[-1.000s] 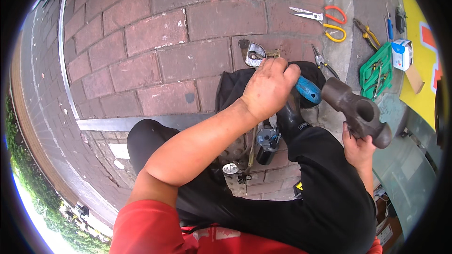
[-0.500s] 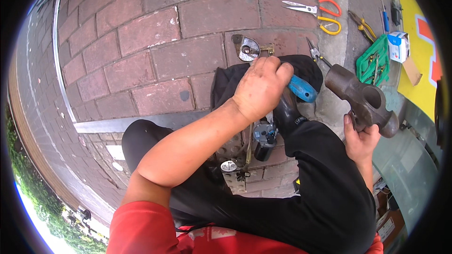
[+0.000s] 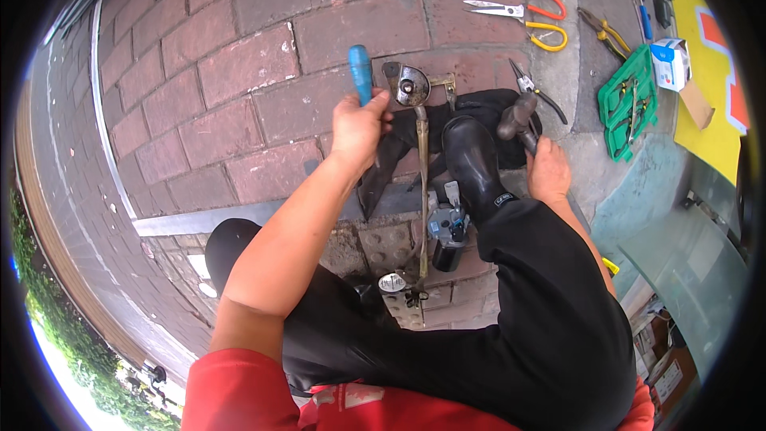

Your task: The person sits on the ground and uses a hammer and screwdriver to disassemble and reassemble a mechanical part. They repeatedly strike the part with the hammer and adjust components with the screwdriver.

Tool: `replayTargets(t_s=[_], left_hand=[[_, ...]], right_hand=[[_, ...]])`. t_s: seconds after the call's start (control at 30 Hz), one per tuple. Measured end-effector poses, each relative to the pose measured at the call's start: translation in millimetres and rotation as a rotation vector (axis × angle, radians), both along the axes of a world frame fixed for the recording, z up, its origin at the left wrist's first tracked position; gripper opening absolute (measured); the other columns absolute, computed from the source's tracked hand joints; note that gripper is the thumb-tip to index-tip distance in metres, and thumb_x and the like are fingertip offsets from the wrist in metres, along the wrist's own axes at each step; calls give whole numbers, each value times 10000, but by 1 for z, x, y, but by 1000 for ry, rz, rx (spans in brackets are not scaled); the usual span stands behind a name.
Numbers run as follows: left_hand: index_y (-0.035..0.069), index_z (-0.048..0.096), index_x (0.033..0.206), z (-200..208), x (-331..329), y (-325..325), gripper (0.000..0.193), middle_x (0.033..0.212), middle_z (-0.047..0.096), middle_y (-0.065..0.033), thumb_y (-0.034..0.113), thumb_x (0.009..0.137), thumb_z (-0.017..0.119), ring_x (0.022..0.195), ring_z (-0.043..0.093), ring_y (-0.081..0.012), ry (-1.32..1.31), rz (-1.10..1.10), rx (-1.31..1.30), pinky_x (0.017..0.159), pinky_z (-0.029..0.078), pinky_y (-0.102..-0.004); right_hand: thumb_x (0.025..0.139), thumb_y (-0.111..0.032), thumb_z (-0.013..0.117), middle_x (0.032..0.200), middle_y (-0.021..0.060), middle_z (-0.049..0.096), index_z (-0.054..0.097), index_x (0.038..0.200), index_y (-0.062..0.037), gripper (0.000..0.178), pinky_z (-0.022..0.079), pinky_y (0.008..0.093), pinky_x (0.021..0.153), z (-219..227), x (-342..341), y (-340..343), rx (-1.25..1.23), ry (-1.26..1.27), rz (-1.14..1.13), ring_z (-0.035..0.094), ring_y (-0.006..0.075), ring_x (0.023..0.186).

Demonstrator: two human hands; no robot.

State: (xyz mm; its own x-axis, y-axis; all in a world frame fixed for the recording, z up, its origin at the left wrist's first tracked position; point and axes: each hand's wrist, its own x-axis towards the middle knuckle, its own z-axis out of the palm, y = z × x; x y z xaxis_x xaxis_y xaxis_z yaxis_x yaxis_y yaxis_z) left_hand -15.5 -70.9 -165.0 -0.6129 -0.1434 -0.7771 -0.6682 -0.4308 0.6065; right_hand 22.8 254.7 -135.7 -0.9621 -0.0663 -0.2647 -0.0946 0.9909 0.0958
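My left hand (image 3: 359, 129) is closed round a screwdriver-like tool with a blue handle (image 3: 361, 72) standing up out of the fist; its shaft is mostly hidden. Just right of it lies a rounded metal fitting (image 3: 413, 86), joined to a long worn metal rod (image 3: 423, 168) that runs down toward me. My right hand (image 3: 549, 168) grips a hammer (image 3: 520, 116) by its handle, head raised over a black cloth (image 3: 487, 104). The black boot (image 3: 472, 156) on my foot rests on that cloth, beside the rod.
Scissors with red and yellow handles (image 3: 550, 24), pliers (image 3: 605, 34), needle-nose pliers (image 3: 523, 80), an open green tool case (image 3: 629, 104) and a small box (image 3: 670, 64) lie at the right. A blue-grey device (image 3: 447, 227) sits between my legs. Glass (image 3: 686, 247) stands right.
My left hand has moved left off the cloth, turning the blue handle upward. My right hand has brought the hammer left and away from me, its head now over the cloth.
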Motion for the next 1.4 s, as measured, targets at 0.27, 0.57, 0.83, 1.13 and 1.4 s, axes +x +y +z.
replayTargets(t_s=[0.27,0.57,0.83,1.13,1.4], left_hand=[[59,574,1055,-13,9,43,114,926,656,-52,119,964,608,783,640,-146,15,229,150,669,561,-287],[48,569,1041,-21,9,41,97,898,652,-66,88,959,598,725,644,-154,5,302,153,642,573,-285],[79,551,995,-27,21,-2,77,844,644,-50,95,947,608,665,640,-142,-119,308,89,560,561,-280],[-35,643,975,-33,4,-44,260,809,687,-211,187,852,702,749,686,-345,-49,-334,-893,685,539,-434],[-17,590,1033,-32,-4,-61,290,1034,627,-258,189,853,685,955,641,-449,-32,-527,-1151,840,524,-505]], right_hand=[[881,-147,614,861,227,644,656,900,-3,152,496,504,772,53,-95,-68,-363,-39,119,625,430,862],[907,-127,608,970,179,699,680,1016,-22,167,525,419,814,-21,-147,-157,-763,-404,276,669,359,933],[874,-104,633,951,161,691,661,1002,-34,149,521,439,789,-43,-193,-180,-620,-324,546,653,365,923],[848,-149,585,968,130,624,651,922,-111,106,513,466,783,-54,-204,-196,-420,-407,936,635,358,936],[858,-117,522,981,146,611,597,936,-71,118,526,449,804,-57,-193,-186,-350,-263,929,634,353,947]])
